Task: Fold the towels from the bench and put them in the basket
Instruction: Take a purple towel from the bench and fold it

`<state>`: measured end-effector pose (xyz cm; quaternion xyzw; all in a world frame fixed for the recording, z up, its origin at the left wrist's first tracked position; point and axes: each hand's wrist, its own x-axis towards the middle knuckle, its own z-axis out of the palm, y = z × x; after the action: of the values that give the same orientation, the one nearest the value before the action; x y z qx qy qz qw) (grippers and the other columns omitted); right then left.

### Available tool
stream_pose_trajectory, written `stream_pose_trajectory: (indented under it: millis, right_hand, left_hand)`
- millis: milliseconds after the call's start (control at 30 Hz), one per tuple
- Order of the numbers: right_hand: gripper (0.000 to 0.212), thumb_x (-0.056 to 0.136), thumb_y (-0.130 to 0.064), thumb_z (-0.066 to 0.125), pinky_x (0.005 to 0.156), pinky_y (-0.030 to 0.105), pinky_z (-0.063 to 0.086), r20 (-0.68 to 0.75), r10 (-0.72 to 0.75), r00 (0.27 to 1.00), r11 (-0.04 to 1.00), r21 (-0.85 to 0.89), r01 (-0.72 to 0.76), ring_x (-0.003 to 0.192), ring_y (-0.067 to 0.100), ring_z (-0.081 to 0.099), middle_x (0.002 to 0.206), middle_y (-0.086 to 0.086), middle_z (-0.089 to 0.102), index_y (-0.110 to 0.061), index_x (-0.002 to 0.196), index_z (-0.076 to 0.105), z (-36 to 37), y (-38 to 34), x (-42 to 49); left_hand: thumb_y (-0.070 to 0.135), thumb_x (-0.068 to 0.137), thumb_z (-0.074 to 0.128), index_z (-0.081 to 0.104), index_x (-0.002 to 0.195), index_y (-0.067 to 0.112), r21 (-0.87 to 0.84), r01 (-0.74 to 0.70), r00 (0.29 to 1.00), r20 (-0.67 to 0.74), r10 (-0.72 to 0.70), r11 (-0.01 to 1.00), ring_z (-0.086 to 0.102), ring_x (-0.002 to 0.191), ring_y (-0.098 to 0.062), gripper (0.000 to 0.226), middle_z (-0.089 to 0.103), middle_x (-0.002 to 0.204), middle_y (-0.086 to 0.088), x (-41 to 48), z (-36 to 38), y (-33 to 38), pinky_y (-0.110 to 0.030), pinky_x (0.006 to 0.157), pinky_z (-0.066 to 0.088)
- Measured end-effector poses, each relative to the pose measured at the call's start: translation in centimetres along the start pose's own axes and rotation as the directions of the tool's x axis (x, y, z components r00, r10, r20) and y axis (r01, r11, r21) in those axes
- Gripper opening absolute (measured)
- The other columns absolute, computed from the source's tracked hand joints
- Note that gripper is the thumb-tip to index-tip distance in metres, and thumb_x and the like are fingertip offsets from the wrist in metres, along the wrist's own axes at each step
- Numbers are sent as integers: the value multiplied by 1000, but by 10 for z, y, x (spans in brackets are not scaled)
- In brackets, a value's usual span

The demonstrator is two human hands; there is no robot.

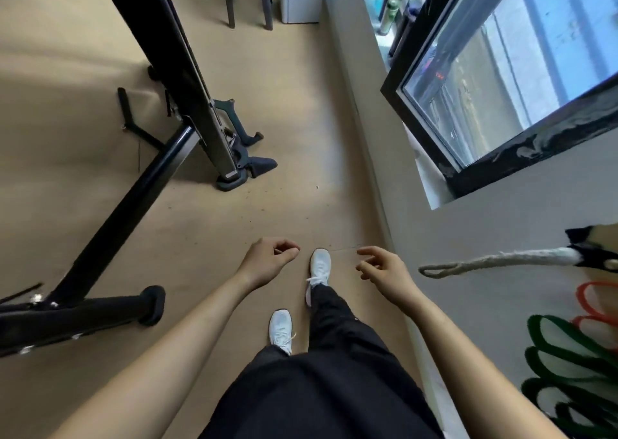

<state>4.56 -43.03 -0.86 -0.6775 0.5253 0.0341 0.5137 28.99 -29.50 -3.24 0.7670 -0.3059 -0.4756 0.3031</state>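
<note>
left hand loosely curled, right hand relaxed; both empty

Both bare forearms stretch out forward and down. Left hand has its fingers loosely curled in, holding nothing. Right hand hangs relaxed, fingers half spread, also holding nothing.

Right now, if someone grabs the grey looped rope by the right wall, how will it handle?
Probably floppy: the rope bends gently and ends in a limp loop. Likely grippy rather than slippery, given its fuzzy fibre surface. Its far end sits in a black fitting, so it would probably swing, not come free.
</note>
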Motion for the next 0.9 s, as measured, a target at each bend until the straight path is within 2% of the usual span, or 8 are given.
stream_pose_trajectory:
  millis: [133, 333, 400, 533, 700, 833, 900]
  right_hand:
    - [24, 93, -27, 64, 77, 30, 56, -6, -15, 1000, 999, 32, 15, 82, 12, 68, 97, 0, 69, -30, 116, 67, -25, -26, 66]
    - [25, 92, -25, 61, 84, 29, 54, 16, -52, 999, 998, 28, 52, 90, 12, 66, 100, -6, 69, -27, 116, 68, -67, -77, 148]
    - [24, 91, -24, 62, 85, 30, 54, 59, -64, 996, 998, -8, 65, 87, 13, 67, 98, -5, 69, -27, 115, 68, -98, -113, 214]
    - [26, 90, -23, 61, 87, 35, 55, 91, -101, 991, 990, -88, 109, 83, 17, 68, 91, -6, 69, -25, 114, 68, -126, -164, 278]
    - [27, 89, -23, 61, 86, 37, 55, 91, -108, 990, 982, -143, 120, 80, 17, 67, 90, -5, 70, -24, 115, 68, -148, -222, 357]
    - [27, 92, -24, 60, 88, 37, 54, 30, -80, 996, 983, -164, 84, 87, 18, 66, 100, 0, 70, -22, 118, 68, -157, -265, 410]
    - [26, 93, -21, 60, 87, 33, 53, -1, -63, 998, 988, -139, 62, 90, 15, 65, 102, 2, 70, -20, 118, 68, -159, -285, 428]
  left_hand:
    - [24, 94, 70, 77, 94, 28, 24, 6, 1000, 5, -6, 1000, 66, 92, -9, 8, 76, 97, 10, 68, -20, 38, -26, 87, 50]
    - [31, 97, 66, 78, 107, 24, 123, 58, 996, 58, -66, 991, 66, 101, -10, 17, 75, 104, 9, 141, -45, 88, -30, 92, 52]
    - [31, 97, 67, 78, 108, 23, 82, 95, 995, 22, -97, 992, 66, 104, -12, 18, 75, 106, 8, 197, -66, 114, -32, 95, 53]
    - [27, 96, 68, 78, 106, 25, 6, 98, 994, -46, -97, 995, 67, 104, -9, 14, 76, 104, 9, 235, -99, 138, -28, 95, 51]
    - [24, 95, 69, 76, 92, 37, -75, 143, 988, -45, -147, 987, 69, 103, -13, 15, 77, 99, 10, 303, -143, 154, -31, 96, 53]
    - [20, 96, 68, 75, 92, 32, -64, 113, 993, 30, -111, 992, 69, 100, -18, 14, 76, 97, 6, 376, -181, 174, -35, 94, 54]
    - [16, 97, 67, 75, 94, 26, -64, 92, 995, 35, -90, 994, 68, 94, -16, 12, 75, 96, 3, 411, -199, 190, -26, 86, 51]
